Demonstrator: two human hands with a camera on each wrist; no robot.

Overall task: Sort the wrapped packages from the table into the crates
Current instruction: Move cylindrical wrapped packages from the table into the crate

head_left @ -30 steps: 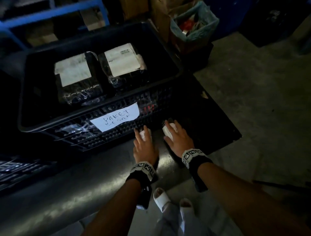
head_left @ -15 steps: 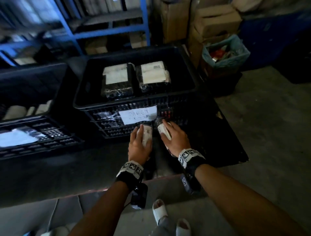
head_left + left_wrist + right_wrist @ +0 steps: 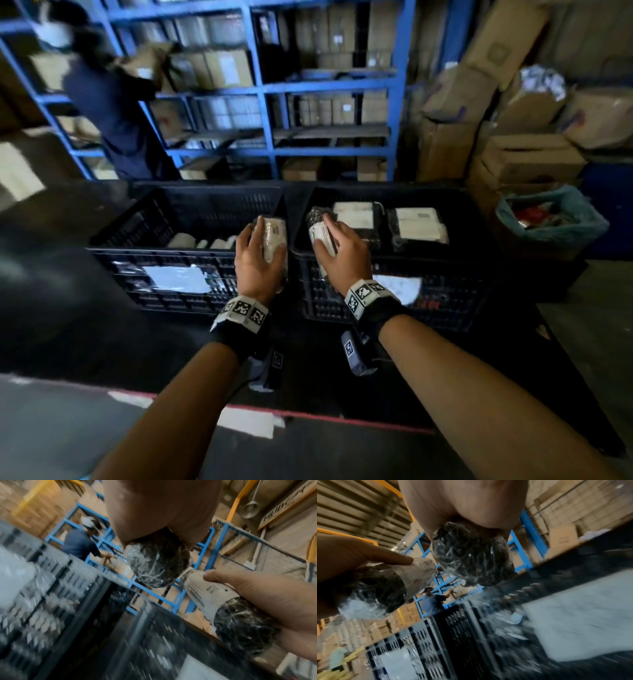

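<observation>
My left hand (image 3: 255,255) grips a small wrapped package (image 3: 274,236), black under clear film with a white label, above the gap between two black crates. My right hand (image 3: 342,251) grips a similar wrapped package (image 3: 320,228) over the near rim of the right crate (image 3: 479,270). The left wrist view shows my package's dark rounded end (image 3: 157,563) and the other package (image 3: 219,601) held by the right hand. The right wrist view shows the same pair: its own package (image 3: 471,555) and the left one (image 3: 399,582). The left crate (image 3: 137,253) holds several small white packages.
Two larger labelled packages (image 3: 356,216) (image 3: 419,226) lie in the right crate. Both crates carry white paper signs on their fronts. Behind stand blue shelves (image 3: 274,89) with boxes, a person (image 3: 109,102) at the left, stacked cartons (image 3: 527,157) and a lined bin (image 3: 551,222) at the right.
Both hands have lifted their packages from the low front of the right crate up to the crates' rims. My view has tilted up, bringing the shelves and the left crate fully into sight.
</observation>
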